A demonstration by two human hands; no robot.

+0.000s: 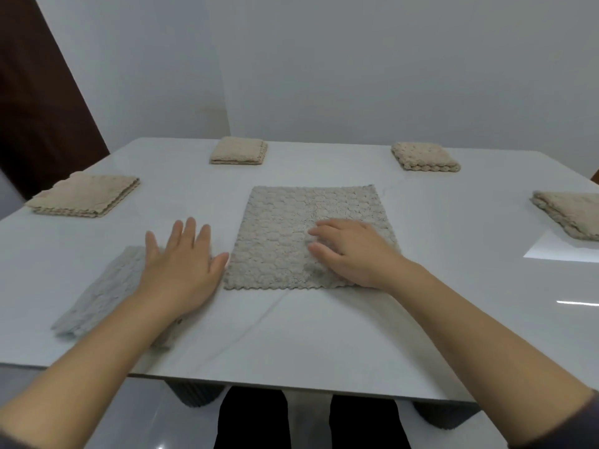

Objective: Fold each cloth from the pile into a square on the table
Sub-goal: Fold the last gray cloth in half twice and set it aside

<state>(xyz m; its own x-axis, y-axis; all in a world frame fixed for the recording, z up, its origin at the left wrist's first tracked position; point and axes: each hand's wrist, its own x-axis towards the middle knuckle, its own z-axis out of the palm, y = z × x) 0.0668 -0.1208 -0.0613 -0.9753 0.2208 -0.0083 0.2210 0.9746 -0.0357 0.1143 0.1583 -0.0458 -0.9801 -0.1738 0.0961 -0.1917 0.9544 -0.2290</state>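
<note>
Pressing the cloth [291,241] on the worktop [324,335], our right hand [353,254] rests loose on it; our left hand [181,264] is spread wide just left of it. It looks soft (floppy too), so we should pinch corners.

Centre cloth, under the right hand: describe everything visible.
The cloth is pale grey-beige and plush-looking, with a bumpy pattern and scalloped edges. It lies spread flat and roughly square in the middle of the white table. A faint crease runs front to back. The right hand rests on its near right part, fingers bent. The left hand sits just off its left edge; contact unclear.
</note>
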